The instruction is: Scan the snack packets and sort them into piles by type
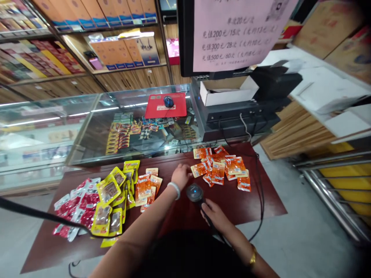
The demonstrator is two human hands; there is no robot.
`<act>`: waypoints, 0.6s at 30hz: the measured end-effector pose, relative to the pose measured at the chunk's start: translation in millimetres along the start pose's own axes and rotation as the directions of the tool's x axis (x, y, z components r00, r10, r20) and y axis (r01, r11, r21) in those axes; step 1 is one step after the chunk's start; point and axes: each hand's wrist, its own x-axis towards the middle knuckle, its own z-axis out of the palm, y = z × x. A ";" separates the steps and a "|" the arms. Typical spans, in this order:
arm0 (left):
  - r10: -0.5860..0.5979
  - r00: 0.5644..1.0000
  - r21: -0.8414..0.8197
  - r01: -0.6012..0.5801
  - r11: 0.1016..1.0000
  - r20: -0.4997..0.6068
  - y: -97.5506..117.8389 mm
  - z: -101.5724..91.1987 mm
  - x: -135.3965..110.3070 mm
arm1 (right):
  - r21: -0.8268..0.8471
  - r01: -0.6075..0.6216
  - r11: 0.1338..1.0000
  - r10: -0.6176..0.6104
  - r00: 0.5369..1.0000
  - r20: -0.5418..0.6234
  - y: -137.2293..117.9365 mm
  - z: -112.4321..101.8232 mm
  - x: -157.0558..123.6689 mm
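Observation:
My right hand (216, 214) is wrapped around the handle of a black barcode scanner (195, 192), whose round head shows a small blue light. My left hand (181, 175), with a pale bracelet at the wrist, reaches to the left edge of a loose pile of orange snack packets (218, 170). Its fingers are slightly bent and apart near the closest packet; no packet is seen in them. Left of my forearm lies a smaller group of orange packets (144, 189). Beside these are yellow snack pouches (108, 191) and red-and-silver packets (78, 206).
The packets lie on a dark red tabletop (179, 216). Behind it stand a glass display counter (98, 154), a red mouse pad (150, 110) with a mouse, and a monitor with a pink notice (232, 38). A black cable (261, 193) hangs at the right.

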 end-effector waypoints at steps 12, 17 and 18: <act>-0.091 0.963 0.042 0.083 0.996 0.254 18.7 28.5 45.4 | 0.007 -0.028 1.000 0.028 0.997 -0.068 4.9 -10.5 -8.7; -0.193 0.955 -0.293 0.255 0.921 0.224 -26.6 22.9 19.4 | -0.041 0.002 0.999 -0.004 0.999 -0.036 -0.3 -5.7 -2.5; -0.210 0.956 -0.359 0.272 0.893 0.203 -35.3 19.5 11.6 | -0.057 0.009 0.998 -0.011 1.000 -0.024 -3.0 -3.3 -1.2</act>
